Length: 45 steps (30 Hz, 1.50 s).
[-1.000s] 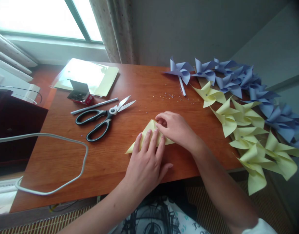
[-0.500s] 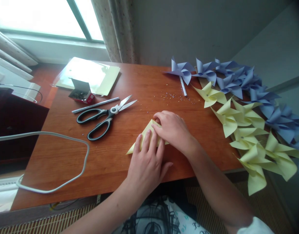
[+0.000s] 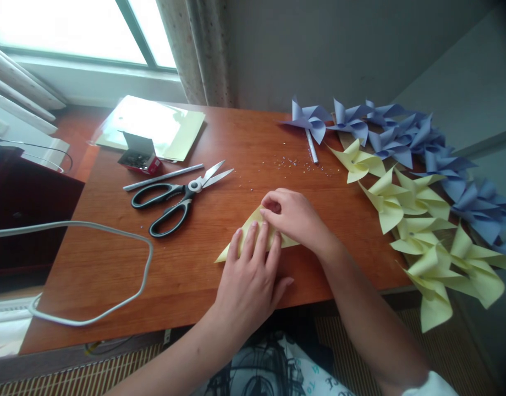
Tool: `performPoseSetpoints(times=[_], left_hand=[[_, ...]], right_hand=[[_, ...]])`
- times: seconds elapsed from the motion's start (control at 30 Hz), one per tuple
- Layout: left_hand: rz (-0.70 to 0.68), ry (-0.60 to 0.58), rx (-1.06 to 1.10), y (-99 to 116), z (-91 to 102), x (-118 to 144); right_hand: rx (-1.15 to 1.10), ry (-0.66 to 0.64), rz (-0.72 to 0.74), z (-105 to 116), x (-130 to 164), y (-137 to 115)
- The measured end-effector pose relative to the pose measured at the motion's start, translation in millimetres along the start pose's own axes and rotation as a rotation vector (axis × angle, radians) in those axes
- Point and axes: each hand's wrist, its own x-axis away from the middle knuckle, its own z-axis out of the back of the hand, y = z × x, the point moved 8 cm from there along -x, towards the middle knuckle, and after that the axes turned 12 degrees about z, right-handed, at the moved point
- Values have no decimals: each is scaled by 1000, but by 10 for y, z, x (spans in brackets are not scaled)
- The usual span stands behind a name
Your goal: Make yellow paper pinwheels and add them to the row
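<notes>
Left hand [image 3: 247, 280] lies spread flat on a yellow paper triangle [image 3: 253, 234]; right hand [image 3: 296, 217] presses its far corner with curled fingertips. Steel scissors [image 3: 176, 198] lie left, folded paper pinwheels [image 3: 418, 214] right.

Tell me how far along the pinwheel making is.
Done: finished yellow paper pinwheels and blue paper pinwheels line the wooden table's right side. In hand: left hand flattens a folded yellow paper triangle; right hand presses its top. Left: cuts; the black-handled scissors lie untouched.
</notes>
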Motion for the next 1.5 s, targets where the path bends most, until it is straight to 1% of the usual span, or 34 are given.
performPoseSetpoints(times=[0.07,0.17,0.27,0.33,0.37,0.4,0.43,0.5,0.57,0.73,1.0,1.5], left_hand=[[-16,24,47,-9,73,6],[-35,98,175,-88,283,-48],[40,209,298,-322,526,-211],[112,208,345,-496,594,-361],[123,166,385,-552,589,-437],[125,97,450,-590,560,-506],[110,10,517,-598,515,-561],[115,-95,641,-615,455,-626],[131,-147,752,-619,420,-646],[174,-215,946,-633,353,-635],[237,-271,1074,-666,310,-643],[220,-244,1041,-679,335,-631]], right_hand=[[-112,19,19,11,36,18],[-341,-7,-13,-13,115,62],[-518,-43,-67,-21,201,67],[-578,-54,-96,0,248,48],[-598,-58,-105,12,267,32],[-616,-64,-113,23,284,15],[-630,-67,-118,34,297,-1],[-638,-67,-123,53,317,-26],[-631,-55,-125,70,330,-35],[-651,-22,-123,86,347,-41],[-610,-14,-132,107,356,-73],[-603,-9,-136,126,345,-87]])
